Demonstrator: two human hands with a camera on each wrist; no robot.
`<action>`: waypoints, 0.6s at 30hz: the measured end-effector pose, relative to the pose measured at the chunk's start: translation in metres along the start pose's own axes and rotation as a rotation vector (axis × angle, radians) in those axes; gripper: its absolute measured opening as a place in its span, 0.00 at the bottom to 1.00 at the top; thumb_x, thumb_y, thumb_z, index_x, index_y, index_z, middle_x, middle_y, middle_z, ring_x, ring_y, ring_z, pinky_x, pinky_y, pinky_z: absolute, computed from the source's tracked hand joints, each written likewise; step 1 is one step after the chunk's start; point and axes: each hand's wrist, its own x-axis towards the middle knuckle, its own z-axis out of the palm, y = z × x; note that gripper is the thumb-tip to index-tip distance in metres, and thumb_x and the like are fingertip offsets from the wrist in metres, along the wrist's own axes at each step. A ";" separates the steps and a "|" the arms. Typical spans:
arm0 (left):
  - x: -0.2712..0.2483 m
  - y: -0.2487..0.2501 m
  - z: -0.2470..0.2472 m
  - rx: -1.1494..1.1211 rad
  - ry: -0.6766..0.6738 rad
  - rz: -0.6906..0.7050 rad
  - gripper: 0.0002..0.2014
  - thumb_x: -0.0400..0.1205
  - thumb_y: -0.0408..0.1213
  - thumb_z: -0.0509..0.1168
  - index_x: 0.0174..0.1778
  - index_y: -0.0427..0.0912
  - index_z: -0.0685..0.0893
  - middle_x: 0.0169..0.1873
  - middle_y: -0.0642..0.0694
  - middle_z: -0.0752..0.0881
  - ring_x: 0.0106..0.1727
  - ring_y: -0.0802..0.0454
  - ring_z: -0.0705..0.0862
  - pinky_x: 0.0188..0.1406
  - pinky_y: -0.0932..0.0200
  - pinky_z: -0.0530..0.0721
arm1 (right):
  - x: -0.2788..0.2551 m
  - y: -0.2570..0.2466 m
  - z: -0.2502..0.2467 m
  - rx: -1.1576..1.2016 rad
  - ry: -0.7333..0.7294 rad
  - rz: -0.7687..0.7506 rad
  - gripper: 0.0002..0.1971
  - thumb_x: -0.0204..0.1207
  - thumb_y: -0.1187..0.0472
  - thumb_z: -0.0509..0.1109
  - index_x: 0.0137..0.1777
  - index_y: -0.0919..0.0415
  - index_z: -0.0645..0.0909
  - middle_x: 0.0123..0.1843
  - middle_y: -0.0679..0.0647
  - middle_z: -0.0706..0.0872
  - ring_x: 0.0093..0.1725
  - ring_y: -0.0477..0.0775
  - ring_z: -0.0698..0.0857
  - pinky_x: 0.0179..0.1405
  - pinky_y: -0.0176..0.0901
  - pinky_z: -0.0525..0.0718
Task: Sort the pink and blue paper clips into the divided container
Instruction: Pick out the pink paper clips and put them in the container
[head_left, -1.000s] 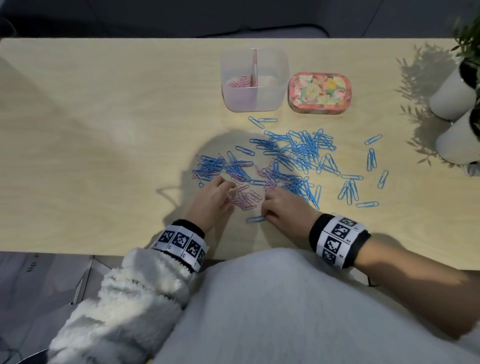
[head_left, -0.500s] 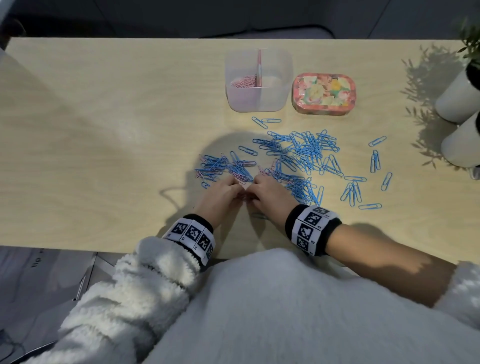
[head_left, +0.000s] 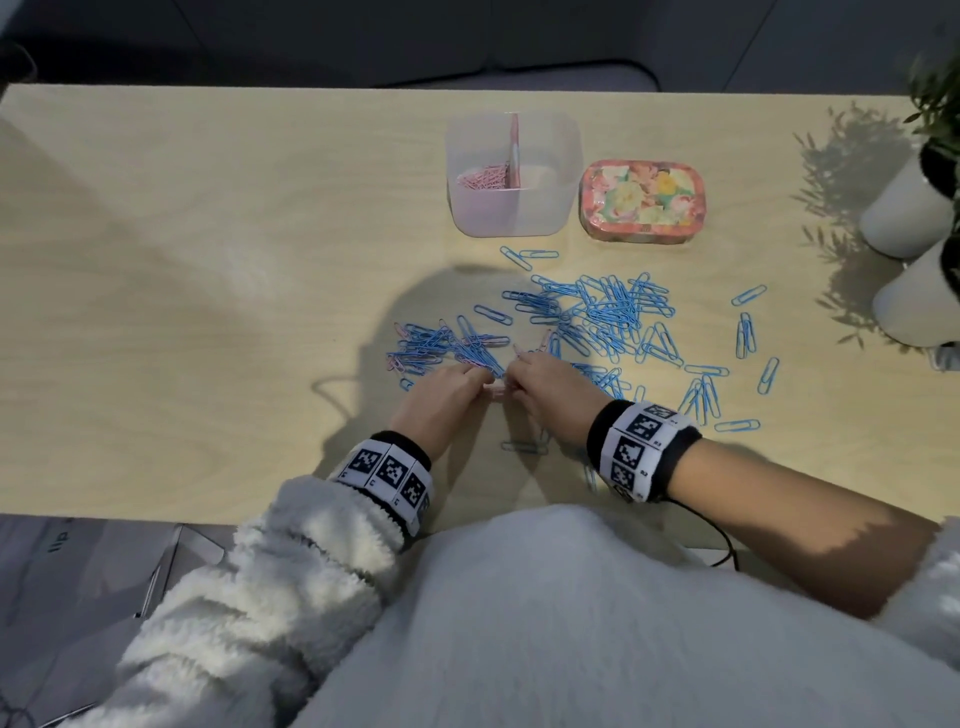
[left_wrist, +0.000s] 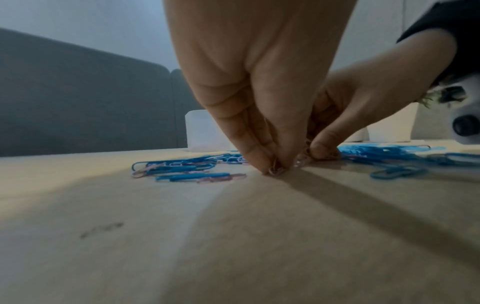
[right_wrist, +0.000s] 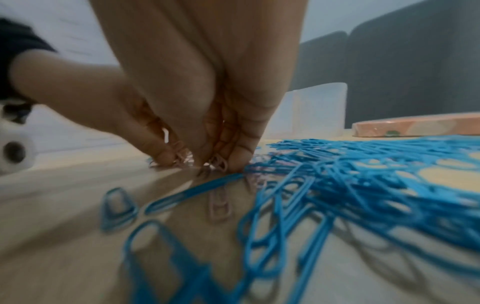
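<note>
Blue paper clips lie scattered over the middle of the wooden table, with a few pink ones mixed in on the left. My left hand and right hand meet fingertip to fingertip at the pile's near edge. Both pinch small bunches of pink paper clips against the tabletop; the left wrist view shows the left fingertips pressed together on the table. The clear divided container stands farther back, with pink clips in its left compartment.
A flowered tin sits right of the container. Two white plant pots stand at the table's right edge. A stray pink clip and single blue clips lie near my wrists. The table's left half is bare wood.
Both hands have slid forward from the near side and come together at the pile's edge, closing on the pink clips that lay between them.
</note>
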 end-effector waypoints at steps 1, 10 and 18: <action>0.000 -0.002 -0.001 -0.036 0.012 -0.018 0.07 0.78 0.31 0.65 0.50 0.36 0.84 0.44 0.36 0.88 0.44 0.38 0.85 0.40 0.46 0.82 | 0.001 0.003 -0.006 0.065 0.003 0.025 0.09 0.78 0.67 0.61 0.55 0.67 0.79 0.57 0.62 0.81 0.59 0.60 0.78 0.53 0.44 0.71; 0.002 -0.007 -0.003 -0.162 -0.005 -0.162 0.06 0.78 0.37 0.66 0.46 0.40 0.85 0.44 0.44 0.88 0.46 0.45 0.84 0.47 0.54 0.79 | 0.064 0.020 -0.113 0.571 0.318 0.167 0.05 0.73 0.68 0.70 0.43 0.71 0.83 0.30 0.54 0.80 0.28 0.46 0.80 0.35 0.42 0.80; 0.025 -0.012 -0.035 -0.359 0.075 -0.200 0.06 0.73 0.30 0.67 0.44 0.40 0.87 0.38 0.44 0.89 0.39 0.49 0.86 0.47 0.54 0.85 | 0.163 0.016 -0.157 0.585 0.440 0.375 0.09 0.67 0.68 0.74 0.27 0.64 0.81 0.26 0.52 0.81 0.27 0.50 0.81 0.35 0.41 0.84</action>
